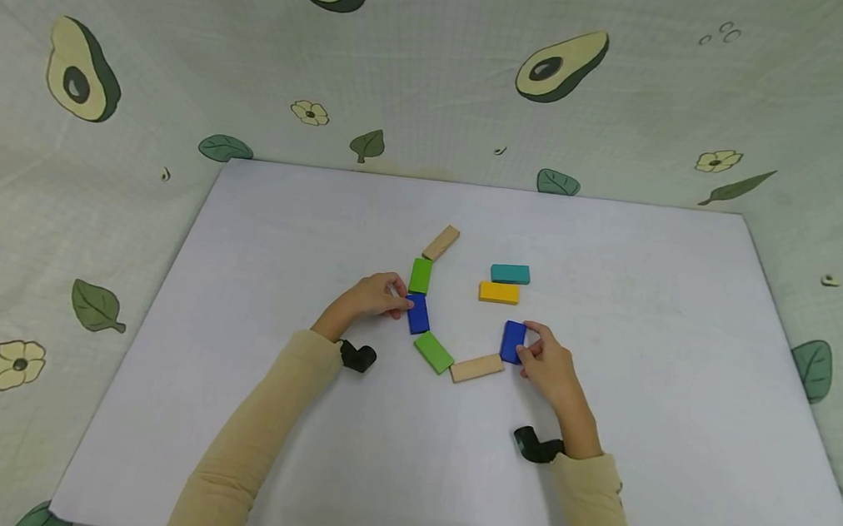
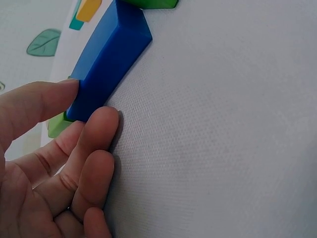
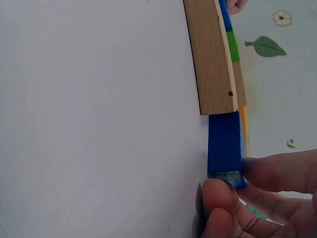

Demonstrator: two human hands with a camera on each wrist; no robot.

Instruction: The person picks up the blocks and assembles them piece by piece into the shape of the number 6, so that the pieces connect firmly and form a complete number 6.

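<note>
Pinches a blue block (image 1: 418, 316) near its far end in the left grip (image 1: 375, 294), and another blue block (image 1: 510, 342) by the side facing the right edge in the right grip (image 1: 549, 370), both around mid-desk (image 1: 223, 463). Forms a curve with two smooth green blocks (image 1: 434, 353) and two grained, oblong wooden blocks (image 1: 477, 368). Shows teal (image 1: 510, 274) and yellow blocks (image 1: 498, 292) nearer the far edge. Stretches white and finely textured to both side edges, well beyond the blocks.
</note>
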